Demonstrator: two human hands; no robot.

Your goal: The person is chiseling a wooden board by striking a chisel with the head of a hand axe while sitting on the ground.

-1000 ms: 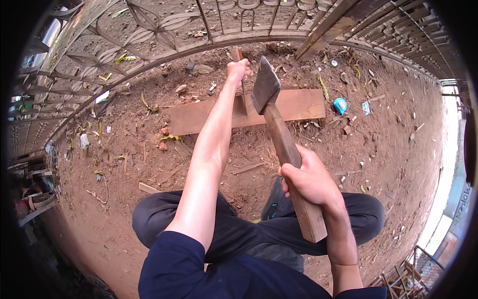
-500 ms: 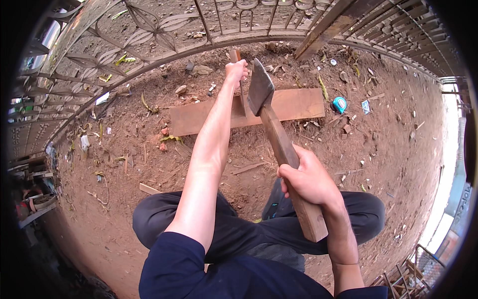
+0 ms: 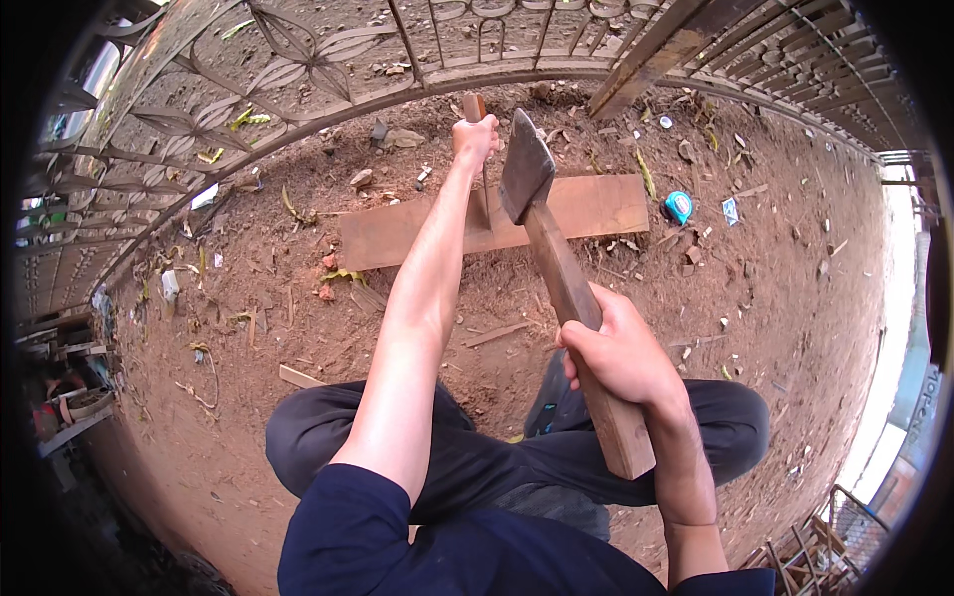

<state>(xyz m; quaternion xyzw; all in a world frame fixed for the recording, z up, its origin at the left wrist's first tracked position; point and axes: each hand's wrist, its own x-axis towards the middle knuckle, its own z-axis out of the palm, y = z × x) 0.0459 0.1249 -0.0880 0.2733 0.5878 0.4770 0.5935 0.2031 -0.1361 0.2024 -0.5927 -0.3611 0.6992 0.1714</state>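
Observation:
A flat brown wooden board (image 3: 397, 231) lies crosswise on the dirt in front of me. My left hand (image 3: 475, 142) is wrapped round a chisel (image 3: 474, 105); its wooden handle top shows above the fist, and its narrow blade runs down to the board near the middle. In my right hand (image 3: 624, 350) is a hatchet (image 3: 564, 268) with a thick, squared wooden handle. Its dark metal head (image 3: 527, 169) points away from me, held above the board just right of the chisel and apart from it. The handle's butt reaches back over my right leg.
An ornate metal fence (image 3: 437, 83) curves along the far side, with a wooden post (image 3: 646, 70) leaning at it. To the board's right lies a blue tape measure (image 3: 678, 207). Wood scraps, stones and litter dot the dirt. My bent legs (image 3: 328, 427) are close below.
The hatchet head has shifted slightly up and to the right. My left hand and the chisel have moved a touch to the right. The board stays in place.

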